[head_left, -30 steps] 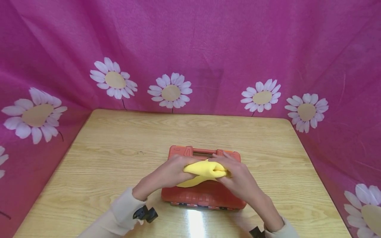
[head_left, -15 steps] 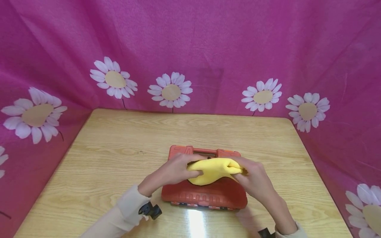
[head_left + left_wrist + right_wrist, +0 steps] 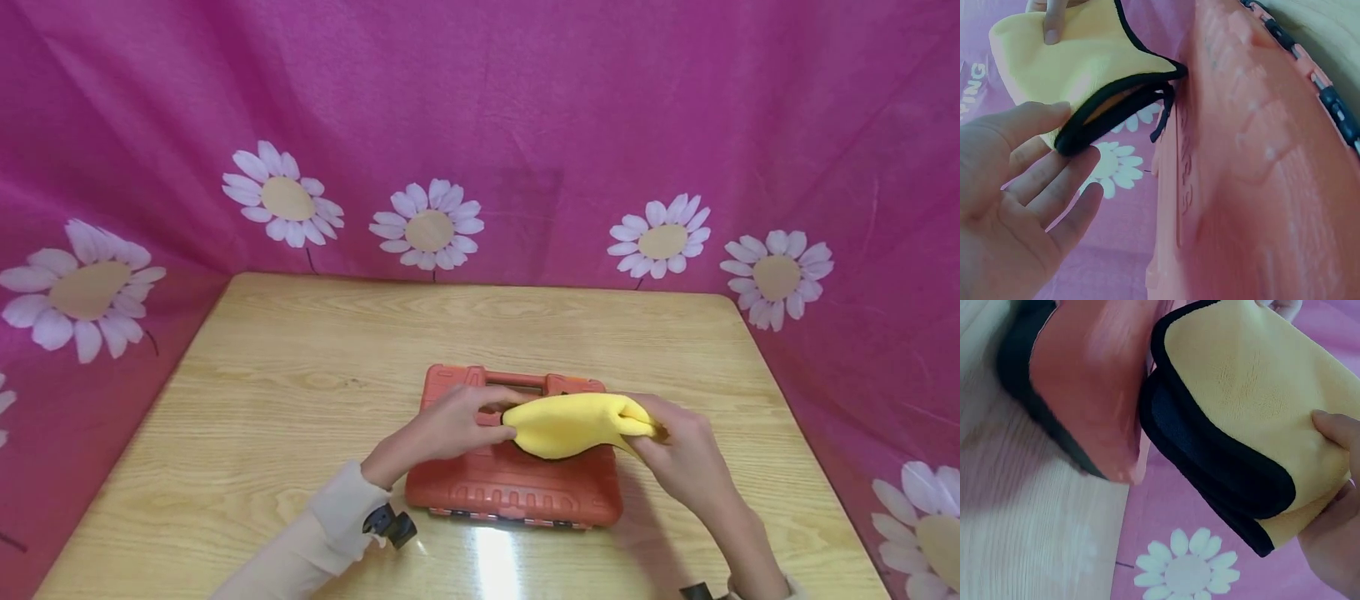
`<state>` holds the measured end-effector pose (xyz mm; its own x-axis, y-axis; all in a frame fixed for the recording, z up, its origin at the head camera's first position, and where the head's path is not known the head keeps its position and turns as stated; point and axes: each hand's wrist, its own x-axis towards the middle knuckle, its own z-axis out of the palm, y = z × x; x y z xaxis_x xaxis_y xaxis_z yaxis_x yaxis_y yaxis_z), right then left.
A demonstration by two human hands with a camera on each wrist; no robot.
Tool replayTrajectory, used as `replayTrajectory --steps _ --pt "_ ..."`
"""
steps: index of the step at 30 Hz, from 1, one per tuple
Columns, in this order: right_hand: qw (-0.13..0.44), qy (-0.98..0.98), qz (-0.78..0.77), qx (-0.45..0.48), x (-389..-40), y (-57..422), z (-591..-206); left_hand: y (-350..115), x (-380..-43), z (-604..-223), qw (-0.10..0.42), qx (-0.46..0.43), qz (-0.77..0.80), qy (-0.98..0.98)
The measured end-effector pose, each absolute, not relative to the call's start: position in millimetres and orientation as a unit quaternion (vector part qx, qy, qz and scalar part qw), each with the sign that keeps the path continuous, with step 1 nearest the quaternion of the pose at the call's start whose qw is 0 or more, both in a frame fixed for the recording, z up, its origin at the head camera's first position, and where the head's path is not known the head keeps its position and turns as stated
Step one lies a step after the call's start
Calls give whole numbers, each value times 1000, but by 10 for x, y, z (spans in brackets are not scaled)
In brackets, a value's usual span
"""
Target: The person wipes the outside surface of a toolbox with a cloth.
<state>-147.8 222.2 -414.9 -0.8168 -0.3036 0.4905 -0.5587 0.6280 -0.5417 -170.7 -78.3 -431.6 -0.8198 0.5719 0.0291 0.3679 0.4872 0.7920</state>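
Note:
A folded yellow cloth [image 3: 568,423] with black edging hangs over a red plastic case [image 3: 517,493]. My left hand [image 3: 452,423] pinches its left end; in the left wrist view the thumb [image 3: 1057,111] lies on the yellow face and the fingers sit around the black edge. At the other end my right hand [image 3: 688,457] grips the folded corner, thumb on top, as the right wrist view shows. Between the cloth's layers [image 3: 1210,456] a dark inner side shows there. Some right fingers are hidden behind the cloth.
The case lies flat on a wooden table [image 3: 315,358], its handle [image 3: 517,380] toward the back and black hinges along the front side. A magenta curtain [image 3: 480,100] with white daisies surrounds the table's back and sides.
Both hands have moved to the right with the cloth, the right hand farther. The cloth is stretched longer, and more of the case's lid shows. The case has stayed put.

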Motion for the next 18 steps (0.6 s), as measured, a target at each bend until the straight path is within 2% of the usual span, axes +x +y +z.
replayTrajectory --steps 12,18 --pt "258 -881 351 185 -1549 2608 -4138 -825 -1757 -4434 141 248 396 872" --pt "271 -888 345 138 -1546 2800 -4198 -795 -1806 -4446 143 253 371 882"
